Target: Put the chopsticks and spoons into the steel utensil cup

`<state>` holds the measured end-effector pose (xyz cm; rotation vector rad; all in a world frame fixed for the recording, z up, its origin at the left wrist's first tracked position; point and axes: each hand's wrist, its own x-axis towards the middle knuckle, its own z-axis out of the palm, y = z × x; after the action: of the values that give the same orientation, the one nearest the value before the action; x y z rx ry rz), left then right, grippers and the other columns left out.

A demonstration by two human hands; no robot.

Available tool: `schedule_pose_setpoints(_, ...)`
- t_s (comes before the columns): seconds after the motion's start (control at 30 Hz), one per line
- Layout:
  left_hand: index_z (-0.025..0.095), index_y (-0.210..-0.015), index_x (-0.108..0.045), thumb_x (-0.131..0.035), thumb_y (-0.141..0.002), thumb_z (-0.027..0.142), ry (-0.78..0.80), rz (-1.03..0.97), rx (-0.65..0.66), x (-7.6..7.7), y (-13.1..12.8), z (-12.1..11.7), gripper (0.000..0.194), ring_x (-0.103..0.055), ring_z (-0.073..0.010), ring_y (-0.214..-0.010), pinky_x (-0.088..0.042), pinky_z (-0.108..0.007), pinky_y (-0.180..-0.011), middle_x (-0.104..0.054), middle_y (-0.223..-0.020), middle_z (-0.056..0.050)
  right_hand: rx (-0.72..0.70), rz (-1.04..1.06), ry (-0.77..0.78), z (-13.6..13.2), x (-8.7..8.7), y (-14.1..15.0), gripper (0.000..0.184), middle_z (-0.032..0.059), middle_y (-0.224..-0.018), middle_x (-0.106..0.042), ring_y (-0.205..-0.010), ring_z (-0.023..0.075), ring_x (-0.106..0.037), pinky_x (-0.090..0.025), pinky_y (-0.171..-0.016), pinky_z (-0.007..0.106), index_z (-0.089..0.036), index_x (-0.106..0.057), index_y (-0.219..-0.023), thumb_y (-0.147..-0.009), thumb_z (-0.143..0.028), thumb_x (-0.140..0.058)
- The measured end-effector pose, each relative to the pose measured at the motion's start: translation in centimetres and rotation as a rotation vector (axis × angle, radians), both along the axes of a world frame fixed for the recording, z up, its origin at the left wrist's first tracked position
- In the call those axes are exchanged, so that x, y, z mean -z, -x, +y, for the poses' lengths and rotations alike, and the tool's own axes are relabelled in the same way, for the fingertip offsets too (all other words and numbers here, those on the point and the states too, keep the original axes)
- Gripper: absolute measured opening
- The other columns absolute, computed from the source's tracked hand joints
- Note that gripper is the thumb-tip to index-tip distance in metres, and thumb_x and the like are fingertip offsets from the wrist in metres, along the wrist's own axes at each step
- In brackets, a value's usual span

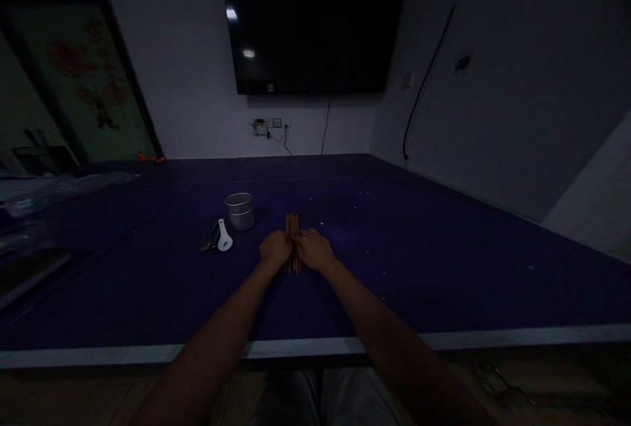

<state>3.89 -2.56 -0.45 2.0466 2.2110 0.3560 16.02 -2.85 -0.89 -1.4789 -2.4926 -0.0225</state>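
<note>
A bundle of brown chopsticks (292, 222) lies on the blue table, pointing away from me. My left hand (276, 248) is closed on the bundle's left side, and my right hand (313, 248) is closed on its right side. The two hands almost meet at the middle of the sticks and hide that part. To the left of my hands stands a metal pot-like cup (240, 214), upright. In front of it lie a white spoon (224, 237) and dark metal utensils (212, 239), whose kind is hard to make out in the dim light.
The blue table (444, 268) reaches to the wall and has a pale front edge. Small white bits are scattered right of my hands. Clear plastic wrapping (73, 184) lies at the far left. A large television (315, 28) hangs on the wall.
</note>
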Motion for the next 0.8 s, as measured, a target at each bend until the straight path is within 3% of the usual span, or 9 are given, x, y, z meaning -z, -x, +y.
schedule_pose_setpoints(0.8, 0.023, -0.102, -0.068, -0.041, -0.083, 0.033, -0.016, -0.047, 0.075, -0.1, 0.7, 0.2, 0.034, -0.063, -0.0207, -0.098, -0.047, -0.024, -0.074, -0.068, -0.104, -0.009, -0.018, 0.022, -0.021, 1.0, 0.5, -0.5, 0.036, 0.0044, -0.116, -0.06, -0.101, 0.0205, -0.051, -0.037, -0.084, 0.032, -0.025, -0.059, -0.116, -0.09, -0.023, -0.034)
